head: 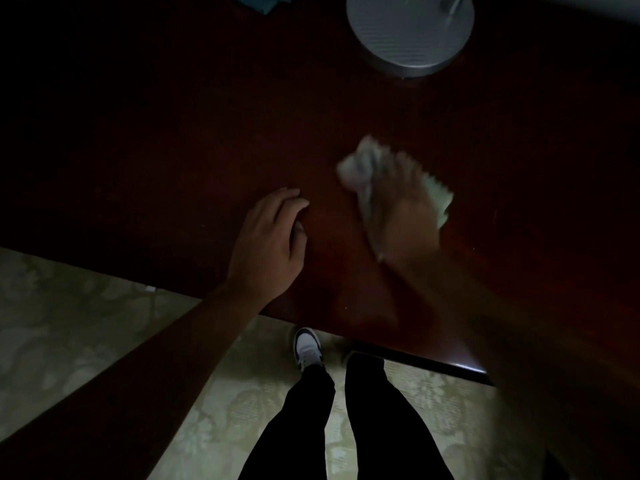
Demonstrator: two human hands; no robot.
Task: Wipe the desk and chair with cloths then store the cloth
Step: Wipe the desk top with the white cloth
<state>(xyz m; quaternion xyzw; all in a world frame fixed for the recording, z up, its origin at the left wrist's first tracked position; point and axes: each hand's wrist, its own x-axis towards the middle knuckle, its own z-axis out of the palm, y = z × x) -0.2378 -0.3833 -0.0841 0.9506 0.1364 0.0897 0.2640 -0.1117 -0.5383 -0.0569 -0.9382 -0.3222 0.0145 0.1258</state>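
Cloth (360, 164), pale and crumpled, lies under the right hand (401, 209), whose grip is pressed down over it on the dark wooden desk (173, 133); the hand and cloth are blurred, so how the fingers curl is hard to tell, but cloth shows on both sides of the hand. The left hand (270, 244) rests beside it on the desk near the front edge, fingers loosely bent, its grip holding nothing. Farther back on the desk stands a round grey lamp base (410, 32), well apart from both hands. A bit of teal fabric (266, 1) shows at the far edge. Below the desk edge are black trousers (304, 417), a white and black shoe (308, 348) and a pale patterned carpet (69, 334).
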